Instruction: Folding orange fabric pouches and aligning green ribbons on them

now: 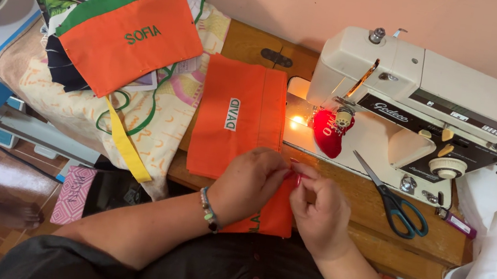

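Both hands, left hand point(250, 182) & right hand point(318, 211), fingers pinching orange cloth piece point(270, 217) edge btwn them, at table front.

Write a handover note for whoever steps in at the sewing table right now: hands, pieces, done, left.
Left hand and right hand pinch the edge of an orange fabric piece at the table's near edge.
Another orange piece lies flat beside the sewing machine; scissors lie to the right.
Done: an orange and green piece lies on the pile to the left.
Left: the held piece is not yet under the needle.

Scissors point(396, 201) beside sewing machine point(435, 101) (white).
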